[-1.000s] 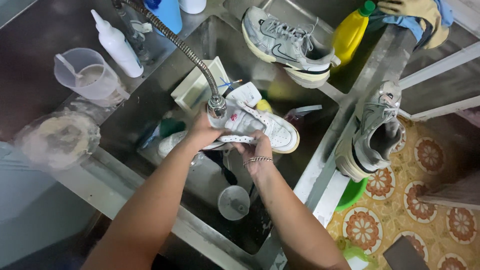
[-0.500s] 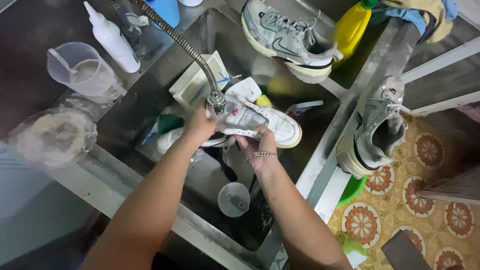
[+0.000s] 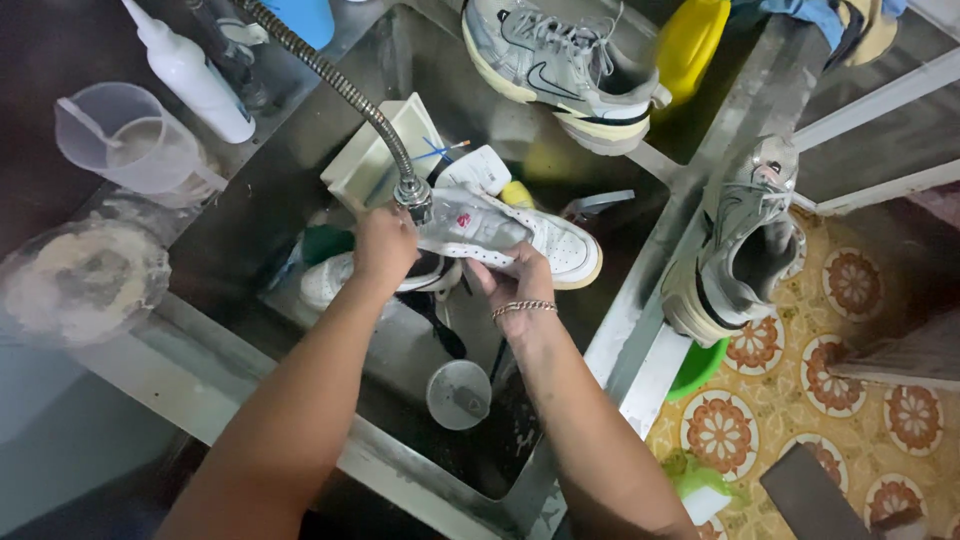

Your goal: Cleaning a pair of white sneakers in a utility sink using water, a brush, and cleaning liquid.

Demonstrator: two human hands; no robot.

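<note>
Gripping white sneaker (image 3: 520, 240): left hand (image 3: 385, 245), right hand (image 3: 520, 280), both closed.

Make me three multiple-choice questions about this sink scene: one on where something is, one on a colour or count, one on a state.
1. Where is the white shoe that both hands hold?
A. On the tiled floor
B. Over the sink basin, under the hose nozzle
C. Inside the measuring jug

2. How many grey running shoes rest on the sink's edges?
A. Two
B. Four
C. None

3. How is the round sink plug?
A. Held in the left hand
B. Hanging from the hose
C. Lying loose on the sink bottom

Answers: 1 B, the left hand and right hand grip it beneath the nozzle. 2 A, one at the back, one on the right rim. 3 C, the plug lies below the hands.
</note>
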